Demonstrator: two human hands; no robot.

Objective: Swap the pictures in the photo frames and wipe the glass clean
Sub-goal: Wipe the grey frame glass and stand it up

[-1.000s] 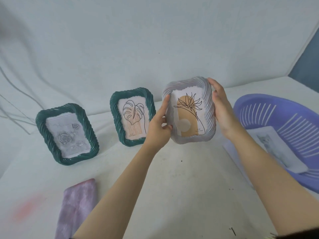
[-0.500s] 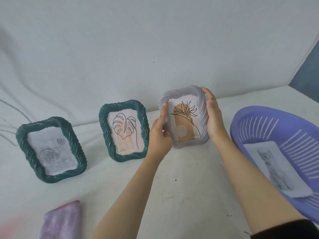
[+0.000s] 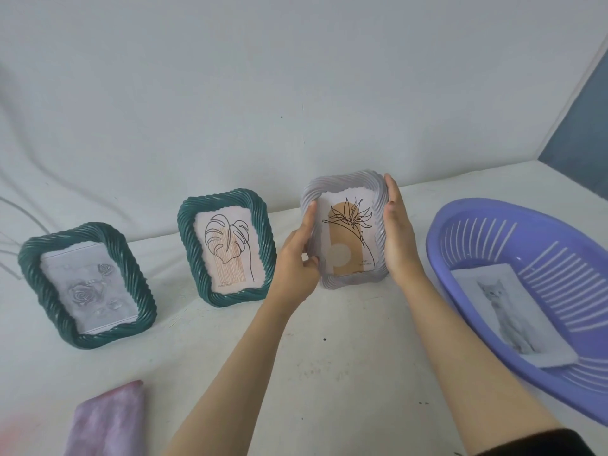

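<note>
The left hand [image 3: 297,258] and right hand [image 3: 399,238] clasp the lilac frame [image 3: 342,183] by its sides (thumbs in front). It is held upright.

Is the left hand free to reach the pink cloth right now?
Probably not yet: the left hand and right hand both hold the pale frame. Once it lets go, nothing seems to lie between it and the cloth.
</note>
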